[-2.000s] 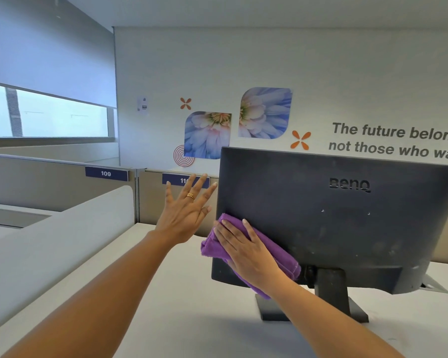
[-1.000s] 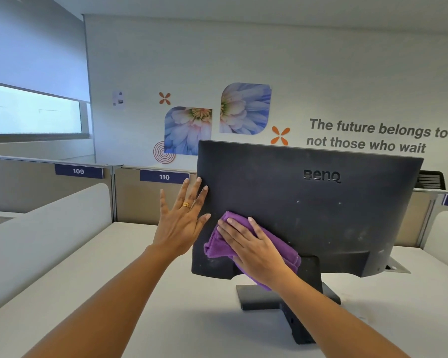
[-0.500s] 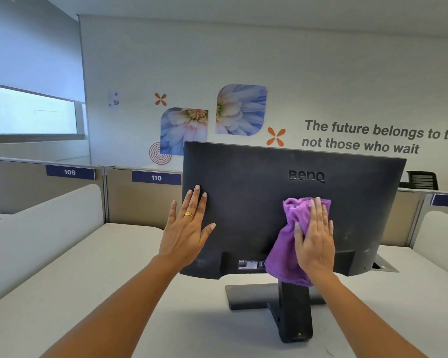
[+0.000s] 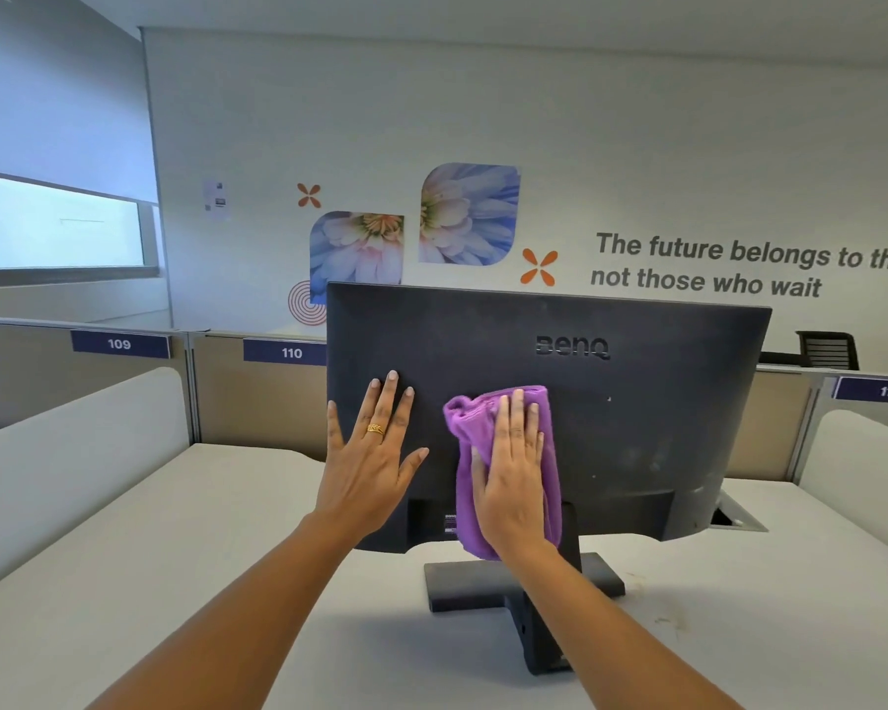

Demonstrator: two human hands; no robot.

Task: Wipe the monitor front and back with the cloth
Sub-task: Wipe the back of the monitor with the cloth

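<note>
A black BenQ monitor [image 4: 636,412] stands on the white desk with its dusty back panel toward me; its screen is hidden. My right hand [image 4: 513,479] presses a folded purple cloth [image 4: 462,484] flat against the middle of the back, fingers straight and pointing up. My left hand [image 4: 370,463], with a gold ring, lies flat on the panel's left part, fingers spread. The monitor's stand [image 4: 524,591] rests on the desk below my right wrist.
The white desk [image 4: 175,581] runs left and right of the stand, with a cable hatch [image 4: 736,517] at the right. Beige partitions [image 4: 257,397] labelled 109, 110, 111 stand behind. A white curved divider [image 4: 73,453] borders the left, another the right.
My right hand slid the cloth from the panel's lower left up to its right of centre, then back left to the middle. My left hand moved onto the panel from beside its left edge.
</note>
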